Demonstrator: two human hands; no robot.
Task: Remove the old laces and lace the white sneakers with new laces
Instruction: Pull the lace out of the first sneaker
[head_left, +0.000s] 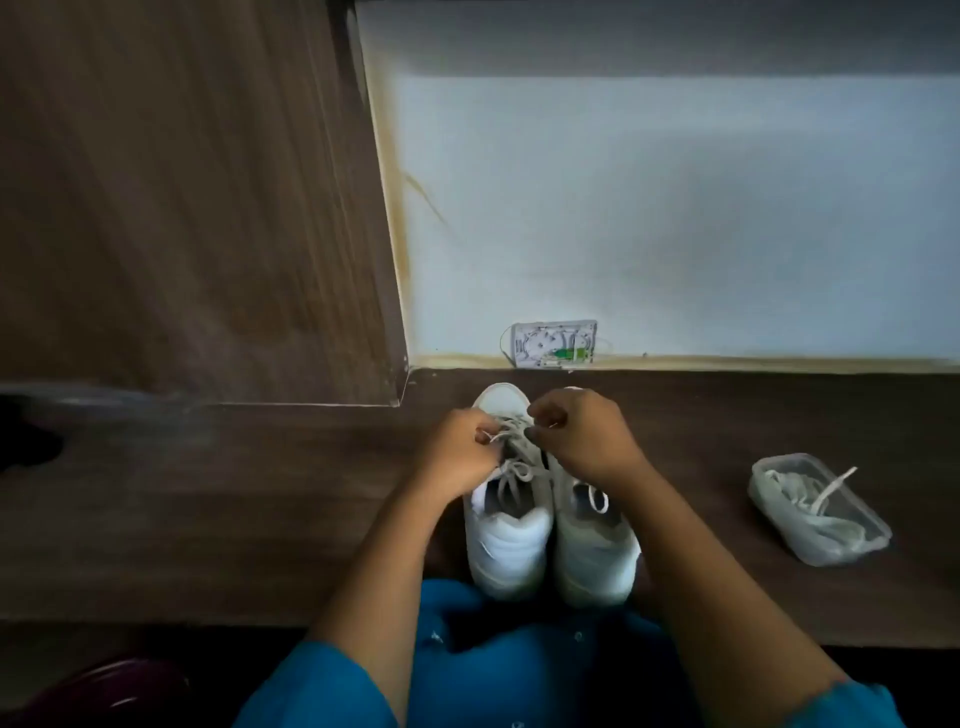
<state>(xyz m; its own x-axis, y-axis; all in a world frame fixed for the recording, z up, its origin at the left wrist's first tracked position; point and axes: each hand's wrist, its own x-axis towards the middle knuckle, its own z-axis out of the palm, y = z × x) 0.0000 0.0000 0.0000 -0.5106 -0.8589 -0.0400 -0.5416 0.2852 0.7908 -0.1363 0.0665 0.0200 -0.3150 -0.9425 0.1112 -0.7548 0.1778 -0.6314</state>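
Now: white sneakers (506, 540), side by side on the desk (260, 493) before you.
Your left hand (460, 457) and right hand (587, 436) each pinch the lace (510, 430) over the left one, fingers curled; spare laces (810, 499) sit in a tub (865, 545), right.

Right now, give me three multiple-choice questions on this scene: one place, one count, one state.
1. From the sneakers, the clear container sits: A) to the left B) on top C) to the right
2. Sneakers on the table: A) one B) two C) three
3. Left hand and right hand: A) pinch the lace B) lie flat C) lift the container
Answers: 1 C, it lies right of the pair; 2 B, two stand side by side; 3 A, both grip the lace.
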